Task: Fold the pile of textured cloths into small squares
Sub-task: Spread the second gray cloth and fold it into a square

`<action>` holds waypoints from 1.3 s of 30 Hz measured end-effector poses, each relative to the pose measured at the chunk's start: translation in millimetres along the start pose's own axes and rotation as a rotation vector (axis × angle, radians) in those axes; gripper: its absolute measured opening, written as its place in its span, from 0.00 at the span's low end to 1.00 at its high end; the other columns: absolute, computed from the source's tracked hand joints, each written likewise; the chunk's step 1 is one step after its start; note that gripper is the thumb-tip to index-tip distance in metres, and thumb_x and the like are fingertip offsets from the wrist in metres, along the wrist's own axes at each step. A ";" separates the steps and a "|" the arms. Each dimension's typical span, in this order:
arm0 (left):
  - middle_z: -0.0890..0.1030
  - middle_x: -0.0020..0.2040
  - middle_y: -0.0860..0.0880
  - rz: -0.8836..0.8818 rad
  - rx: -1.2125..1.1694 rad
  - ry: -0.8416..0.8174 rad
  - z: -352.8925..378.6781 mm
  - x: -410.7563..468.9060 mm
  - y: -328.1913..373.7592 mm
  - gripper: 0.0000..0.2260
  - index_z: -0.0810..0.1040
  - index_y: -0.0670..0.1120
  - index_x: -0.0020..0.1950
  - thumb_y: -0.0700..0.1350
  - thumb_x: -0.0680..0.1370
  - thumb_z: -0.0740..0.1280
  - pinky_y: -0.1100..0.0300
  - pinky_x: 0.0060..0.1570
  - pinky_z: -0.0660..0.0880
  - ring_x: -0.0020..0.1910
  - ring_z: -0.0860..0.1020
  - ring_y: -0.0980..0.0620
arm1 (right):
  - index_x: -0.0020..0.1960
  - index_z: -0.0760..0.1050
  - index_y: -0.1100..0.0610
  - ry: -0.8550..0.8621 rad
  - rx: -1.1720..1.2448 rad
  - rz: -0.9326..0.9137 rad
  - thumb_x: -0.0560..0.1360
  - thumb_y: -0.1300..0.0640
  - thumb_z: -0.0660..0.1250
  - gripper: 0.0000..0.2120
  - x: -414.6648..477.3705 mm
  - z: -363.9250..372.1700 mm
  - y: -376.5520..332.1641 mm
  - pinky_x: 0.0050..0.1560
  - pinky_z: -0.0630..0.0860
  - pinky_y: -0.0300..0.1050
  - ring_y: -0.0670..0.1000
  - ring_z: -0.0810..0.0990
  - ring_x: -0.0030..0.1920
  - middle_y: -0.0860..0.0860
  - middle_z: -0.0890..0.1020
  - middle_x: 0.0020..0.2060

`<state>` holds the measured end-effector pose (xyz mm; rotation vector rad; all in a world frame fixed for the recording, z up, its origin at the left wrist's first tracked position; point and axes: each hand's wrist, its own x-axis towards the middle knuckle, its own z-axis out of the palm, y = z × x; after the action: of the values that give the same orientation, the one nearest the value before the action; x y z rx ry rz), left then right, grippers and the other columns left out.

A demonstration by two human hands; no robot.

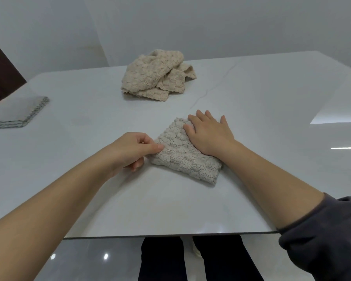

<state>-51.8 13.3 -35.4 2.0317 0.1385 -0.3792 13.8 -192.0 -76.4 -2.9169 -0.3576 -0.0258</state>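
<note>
A beige textured cloth (pixel 182 157), folded into a small rectangle, lies on the white table (pixel 170 209) in front of me. My left hand (pixel 133 150) pinches its left corner between thumb and fingers. My right hand (pixel 208 132) lies flat on the cloth's far right part, fingers straight and pressing down. A loose pile of beige textured cloths (pixel 157 76) sits farther back near the table's middle.
A grey cloth with a dark stitched edge (pixel 18 113) lies flat at the table's left side. The table's near edge (pixel 170 235) runs just below my forearms, with my legs beneath. A dark chair back (pixel 0 74) stands at far left.
</note>
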 end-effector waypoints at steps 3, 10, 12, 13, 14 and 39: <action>0.75 0.26 0.51 0.007 -0.048 0.050 -2.2 -2.1 -9.2 0.12 0.71 0.44 0.45 0.44 0.74 0.73 0.65 0.22 0.60 0.19 0.64 0.53 | 0.74 0.62 0.51 -0.001 -0.011 0.002 0.81 0.41 0.41 0.27 -0.7 -0.1 -0.5 0.71 0.52 0.67 0.54 0.56 0.75 0.51 0.63 0.74; 0.80 0.50 0.51 0.201 0.308 0.308 11.3 -2.6 2.6 0.14 0.72 0.50 0.58 0.43 0.74 0.69 0.61 0.38 0.72 0.37 0.77 0.56 | 0.76 0.59 0.52 0.008 0.028 0.011 0.82 0.43 0.42 0.26 -6.5 -5.1 -4.3 0.74 0.47 0.64 0.54 0.52 0.78 0.52 0.60 0.76; 0.75 0.64 0.51 0.386 0.398 0.359 16.7 2.2 14.7 0.18 0.71 0.48 0.67 0.42 0.77 0.64 0.61 0.57 0.71 0.57 0.75 0.56 | 0.77 0.58 0.54 0.014 0.053 0.001 0.83 0.45 0.43 0.26 -7.6 -7.6 -5.6 0.74 0.45 0.64 0.54 0.52 0.78 0.52 0.60 0.77; 0.71 0.70 0.50 0.465 0.467 0.352 21.4 7.6 21.5 0.20 0.68 0.46 0.71 0.41 0.78 0.62 0.60 0.65 0.66 0.66 0.71 0.54 | 0.77 0.58 0.54 0.021 0.076 -0.004 0.83 0.46 0.43 0.25 -7.7 -9.2 -6.0 0.74 0.45 0.63 0.54 0.53 0.78 0.52 0.60 0.76; 0.67 0.73 0.49 0.521 0.536 0.325 27.6 14.2 27.9 0.22 0.65 0.45 0.74 0.41 0.80 0.59 0.60 0.70 0.60 0.72 0.65 0.53 | 0.77 0.58 0.55 0.029 0.102 -0.007 0.83 0.48 0.44 0.25 -7.2 -10.5 -5.3 0.75 0.46 0.63 0.54 0.54 0.77 0.53 0.61 0.76; 0.42 0.80 0.50 0.251 0.871 0.164 57.0 17.3 0.5 0.25 0.44 0.47 0.80 0.52 0.84 0.43 0.49 0.75 0.37 0.78 0.39 0.53 | 0.68 0.66 0.46 -0.228 1.146 0.213 0.81 0.52 0.56 0.16 -85.0 -50.6 27.1 0.26 0.63 0.41 0.51 0.73 0.26 0.52 0.80 0.41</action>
<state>-47.2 -38.2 -65.2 2.8972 -0.2238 -0.1075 -61.8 -248.2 -35.8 -1.7973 -0.0395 0.4036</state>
